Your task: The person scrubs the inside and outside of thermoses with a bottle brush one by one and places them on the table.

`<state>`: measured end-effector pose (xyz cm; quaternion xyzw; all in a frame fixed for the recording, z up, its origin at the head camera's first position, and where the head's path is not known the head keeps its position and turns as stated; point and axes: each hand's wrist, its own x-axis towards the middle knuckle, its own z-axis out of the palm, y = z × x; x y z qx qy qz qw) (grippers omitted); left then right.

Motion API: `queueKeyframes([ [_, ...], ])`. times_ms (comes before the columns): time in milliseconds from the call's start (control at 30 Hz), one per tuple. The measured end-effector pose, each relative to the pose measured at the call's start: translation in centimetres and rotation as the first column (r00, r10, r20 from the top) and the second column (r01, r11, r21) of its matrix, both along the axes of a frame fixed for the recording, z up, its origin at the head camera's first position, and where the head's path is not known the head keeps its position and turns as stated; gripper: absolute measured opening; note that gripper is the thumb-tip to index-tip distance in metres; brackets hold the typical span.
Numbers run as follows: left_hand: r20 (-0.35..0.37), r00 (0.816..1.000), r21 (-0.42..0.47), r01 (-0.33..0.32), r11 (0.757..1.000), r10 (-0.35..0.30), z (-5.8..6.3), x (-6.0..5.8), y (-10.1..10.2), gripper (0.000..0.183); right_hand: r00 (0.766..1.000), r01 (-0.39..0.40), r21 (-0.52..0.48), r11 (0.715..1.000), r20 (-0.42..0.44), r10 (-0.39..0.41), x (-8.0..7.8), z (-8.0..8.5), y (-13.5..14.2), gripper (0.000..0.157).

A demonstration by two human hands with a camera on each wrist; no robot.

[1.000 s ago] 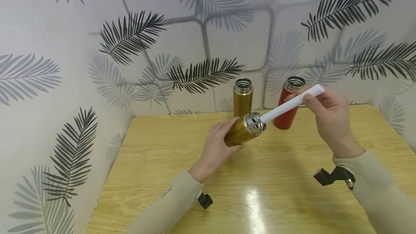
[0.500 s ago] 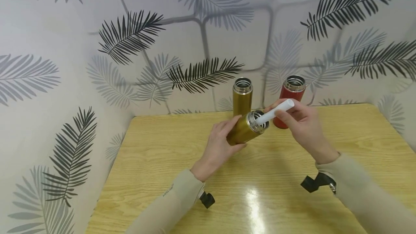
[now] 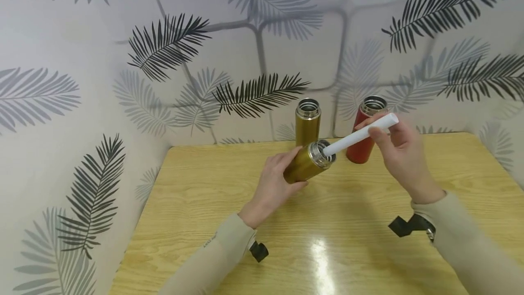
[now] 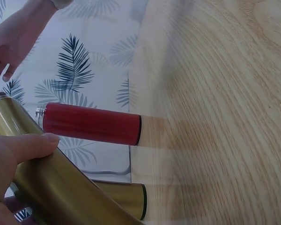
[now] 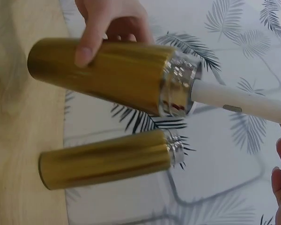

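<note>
My left hand (image 3: 272, 185) grips a gold thermos flask (image 3: 300, 166) round its body and holds it tilted, its steel mouth up and to the right. Between thumb and fingers of my right hand (image 3: 403, 158) is a white tube (image 3: 360, 134), slanting down with its lower end inside the flask's mouth. In the right wrist view the tube (image 5: 239, 101) enters the steel neck and shows a small grey oval mark. How far its end reaches inside the flask is hidden.
Behind the held flask a second gold flask (image 3: 308, 124) stands upright without a lid. A lidless red flask (image 3: 360, 142) stands to its right, partly behind my right hand. The wooden table (image 3: 196, 204) meets a leaf-patterned wall (image 3: 229, 53) at the back.
The white tube first slid deeper into the flask as my right hand moved down and left. Since then it has been drawn partly back out, up and right. My left hand barely shifted.
</note>
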<state>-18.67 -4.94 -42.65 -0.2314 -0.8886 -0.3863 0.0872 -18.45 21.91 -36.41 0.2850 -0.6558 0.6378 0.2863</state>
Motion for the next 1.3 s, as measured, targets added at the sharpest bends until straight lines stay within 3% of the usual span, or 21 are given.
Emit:
queueKeyframes([
  [133,-0.015,1.000,-0.021,0.002,1.000,-0.002,0.0,0.0,-0.1,0.083,1.000,-0.007,-0.023,1.000,-0.013,0.007,-0.2,0.2,0.6,0.012],
  [267,-0.045,0.999,-0.053,0.013,0.998,-0.016,0.0,0.1,0.1,0.082,0.999,0.044,0.103,0.994,-0.010,-0.044,-0.2,-0.9,0.0,0.011],
  [367,-0.054,0.998,-0.060,0.021,0.998,-0.024,-0.1,0.2,0.3,0.083,0.995,0.105,0.231,0.967,-0.020,-0.103,-0.1,-2.1,-0.7,0.013],
  [533,-0.049,0.999,-0.047,0.012,0.999,-0.014,-0.1,0.3,0.3,0.084,0.995,0.092,0.307,0.947,0.013,-0.101,0.0,-3.3,-1.4,0.018],
  [767,-0.053,0.999,-0.065,0.008,0.998,-0.011,-0.2,0.2,0.1,0.085,0.996,0.040,0.236,0.971,0.064,-0.056,0.2,-2.6,-0.8,0.016],
  [967,-0.013,1.000,-0.062,-0.009,0.998,0.008,-0.2,0.0,-0.1,0.084,0.991,-0.077,0.031,0.997,0.108,0.073,0.2,-1.4,0.2,0.017],
  [1100,-0.010,1.000,-0.057,-0.013,0.998,0.012,-0.5,-0.2,-0.4,0.084,0.992,-0.111,-0.067,0.992,0.055,0.115,0.1,-0.7,1.1,0.018],
  [1300,-0.022,1.000,-0.065,-0.003,0.998,0.002,-0.5,-0.2,-0.6,0.083,0.991,-0.133,-0.053,0.990,0.007,0.133,0.2,-0.2,1.9,0.018],
])
